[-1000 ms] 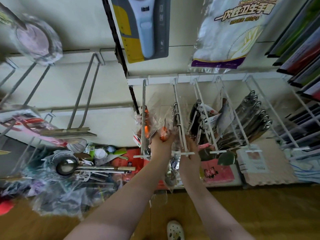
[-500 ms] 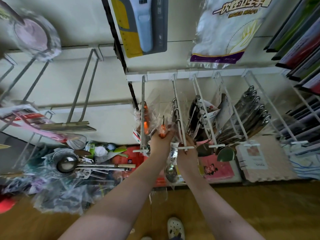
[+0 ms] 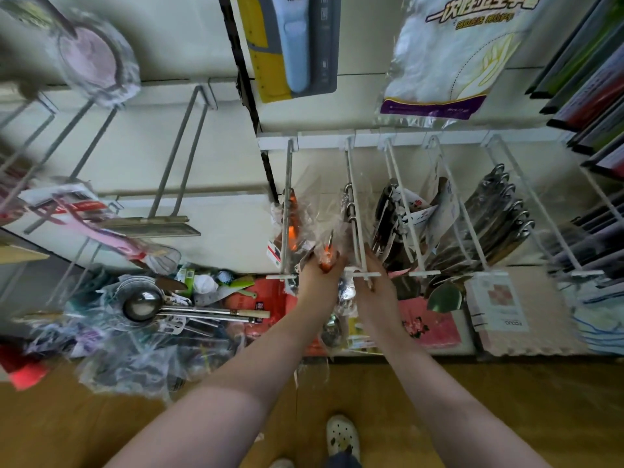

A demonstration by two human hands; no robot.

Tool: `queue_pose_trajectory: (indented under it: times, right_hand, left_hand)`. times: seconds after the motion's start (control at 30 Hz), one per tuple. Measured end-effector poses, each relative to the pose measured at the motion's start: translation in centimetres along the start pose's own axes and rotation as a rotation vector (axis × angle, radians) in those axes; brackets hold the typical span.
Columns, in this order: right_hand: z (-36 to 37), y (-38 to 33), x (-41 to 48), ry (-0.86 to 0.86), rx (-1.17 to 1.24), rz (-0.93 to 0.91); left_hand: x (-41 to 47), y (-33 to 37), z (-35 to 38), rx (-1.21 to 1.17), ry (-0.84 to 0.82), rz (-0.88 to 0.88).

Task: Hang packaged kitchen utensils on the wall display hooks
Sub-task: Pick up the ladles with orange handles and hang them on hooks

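Note:
My left hand grips the orange handle end of a packaged utensil wrapped in clear plastic, holding it up at the front tip of a white wire display hook. The wrapped metal spoon end hangs down between my wrists. Just to the right, my right hand has its fingers curled at that hook's crossbar tip. Metal-handled utensils hang further back on this hook. The hook to the left carries orange-handled packaged items.
Hooks to the right hold dark-handled tools and steel utensils. A pile of ladles and bagged utensils lies on the low shelf at left. A glove bag and a boxed item hang above. A bare grey hook juts out at left.
Both hands stay at the hook's tip and have shifted slightly up. The orange handle end sits a little closer to the crossbar.

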State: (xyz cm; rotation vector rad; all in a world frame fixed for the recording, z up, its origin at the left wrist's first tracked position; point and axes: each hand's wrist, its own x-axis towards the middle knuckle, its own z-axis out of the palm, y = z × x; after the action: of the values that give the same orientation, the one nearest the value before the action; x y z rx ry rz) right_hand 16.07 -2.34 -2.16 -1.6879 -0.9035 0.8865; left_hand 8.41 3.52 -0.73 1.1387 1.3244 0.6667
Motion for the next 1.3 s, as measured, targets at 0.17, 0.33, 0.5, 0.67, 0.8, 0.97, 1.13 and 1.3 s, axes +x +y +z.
queue_pose_trajectory:
  times: [0.17,0.33,0.5,0.67,0.8,0.97,1.13,1.3]
  right_hand:
    - [-0.2,-0.3,-3.1,0.034,0.004,0.076]
    - [0.5,-3.0,-7.8,0.047,0.046,0.056]
    - [1.8,-6.8,-11.3,0.095,0.073,-0.079]
    - [2.8,-10.3,-13.1,0.063,-0.057,-0.179]
    - [3.9,-11.9,-13.8,0.086,-0.169,-0.191]
    - [5.1,-12.8,-14.3,0.069,-0.208,-0.175]
    - [6.2,-12.5,-14.0,0.052,-0.193,-0.125]
    - [6.8,-12.0,-13.7,-0.004,-0.139,-0.116]
  left_hand:
    - [-2.7,-0.7,-1.6,0.083,-0.085,0.021]
    - [-6.0,-0.7,-4.9,0.104,-0.227,0.047]
    - [-9.0,0.0,-9.0,0.068,-0.423,0.081]
    - [-10.6,1.3,-11.6,0.144,-0.446,0.061]
    - [-11.5,1.6,-13.1,0.219,-0.467,0.109]
    - [-12.2,1.9,-14.5,0.241,-0.488,0.201]
    - [-11.9,1.7,-15.1,0.325,-0.458,0.248]
    - [-11.5,1.3,-15.7,0.273,-0.394,0.243]
